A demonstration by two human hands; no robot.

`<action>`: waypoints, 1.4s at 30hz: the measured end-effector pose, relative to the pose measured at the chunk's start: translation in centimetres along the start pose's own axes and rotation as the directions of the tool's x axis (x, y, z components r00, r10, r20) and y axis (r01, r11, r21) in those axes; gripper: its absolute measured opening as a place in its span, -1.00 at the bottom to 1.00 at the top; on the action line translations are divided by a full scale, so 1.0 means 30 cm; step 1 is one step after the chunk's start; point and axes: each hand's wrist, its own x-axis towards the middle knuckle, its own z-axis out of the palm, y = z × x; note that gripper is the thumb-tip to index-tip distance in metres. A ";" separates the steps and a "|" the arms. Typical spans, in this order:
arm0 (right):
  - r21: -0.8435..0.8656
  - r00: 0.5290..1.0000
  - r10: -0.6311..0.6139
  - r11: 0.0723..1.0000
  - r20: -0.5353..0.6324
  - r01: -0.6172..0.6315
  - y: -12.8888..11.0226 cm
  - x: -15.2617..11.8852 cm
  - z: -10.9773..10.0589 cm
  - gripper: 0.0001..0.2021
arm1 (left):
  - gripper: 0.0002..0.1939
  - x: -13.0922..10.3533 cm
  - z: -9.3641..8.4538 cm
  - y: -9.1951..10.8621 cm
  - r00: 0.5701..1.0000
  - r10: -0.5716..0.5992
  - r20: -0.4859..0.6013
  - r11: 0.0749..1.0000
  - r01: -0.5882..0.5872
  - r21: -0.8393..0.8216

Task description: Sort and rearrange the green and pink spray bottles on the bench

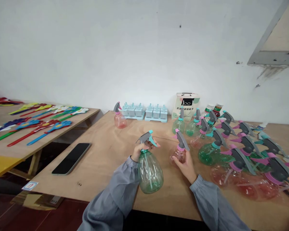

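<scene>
My left hand point(137, 152) is closed around the neck of a clear green spray bottle point(151, 175) with a grey and turquoise trigger head. The bottle is held up at the front of the table, tilted slightly, its trigger towards the right. My right hand point(186, 166) wraps the near side of a clear pink spray bottle point(178, 154) with a grey and pink head; whether its base touches the table cannot be seen. Close to the right hand stands a green spray bottle point(208, 154) in a crowd of several pink and green ones.
At the back left stands another pink spray bottle point(120, 121) beside light blue ice-pop moulds point(156, 114). A printed paper bag point(185, 107) leans near the wall. A phone point(71, 158) lies on the wooden table point(106, 147). Colourful hand clappers point(49, 130) cover a separate table on the left.
</scene>
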 end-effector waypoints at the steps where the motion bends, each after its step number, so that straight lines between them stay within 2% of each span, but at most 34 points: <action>1: 0.002 1.000 -0.001 1.000 0.005 0.001 0.000 0.000 0.000 -0.48 | -0.63 -0.006 0.008 0.006 1.000 -0.023 0.008 1.000 0.022 0.021; 5: 0.000 1.000 -0.015 1.000 0.000 0.015 0.003 -0.001 0.000 -0.50 | -0.59 -0.019 0.030 0.015 0.993 -0.094 0.073 0.990 0.086 0.108; 10: -0.011 1.000 -0.014 1.000 -0.003 0.014 0.006 0.002 0.000 -0.50 | -0.83 0.003 0.013 -0.003 0.999 -0.040 -0.021 0.995 0.042 0.092; 12: -0.006 1.000 -0.012 1.000 0.003 0.012 0.005 0.002 0.000 -0.51 | -0.87 0.006 0.008 -0.002 0.999 -0.025 -0.021 0.992 0.027 0.120; 18: -0.009 1.000 -0.016 1.000 0.006 0.016 0.004 0.002 0.000 -0.53 | -0.64 -0.010 0.022 0.008 0.996 -0.090 0.010 0.988 0.088 0.124; 24: -0.001 1.000 -0.005 1.000 0.017 0.005 0.004 0.002 -0.002 -0.48 | -0.83 0.004 0.014 0.009 0.999 -0.051 0.008 0.991 0.050 0.126; 26: -0.005 1.000 -0.009 1.000 0.011 0.010 0.004 0.002 -0.002 -0.49 | -0.79 0.004 0.017 0.016 0.997 -0.078 0.018 0.987 0.075 0.144; 31: 0.000 1.000 -0.013 1.000 0.004 0.013 0.003 0.003 -0.001 -0.53 | -0.64 -0.005 0.035 0.021 0.992 -0.116 -0.059 0.983 0.123 0.135; 34: 0.017 1.000 -0.003 1.000 0.002 0.003 0.006 0.003 -0.001 -0.51 | -0.74 0.003 0.033 0.017 0.993 -0.094 -0.065 0.987 0.101 0.126; 37: 0.028 1.000 -0.001 1.000 -0.002 0.001 0.011 0.002 0.000 -0.48 | -0.84 0.010 0.029 0.022 0.995 -0.091 -0.026 0.984 0.094 0.152; 42: 0.018 1.000 0.026 1.000 -0.006 -0.026 0.014 -0.001 0.003 -0.50 | -0.67 0.000 0.039 0.041 0.988 -0.121 -0.093 0.979 0.134 0.151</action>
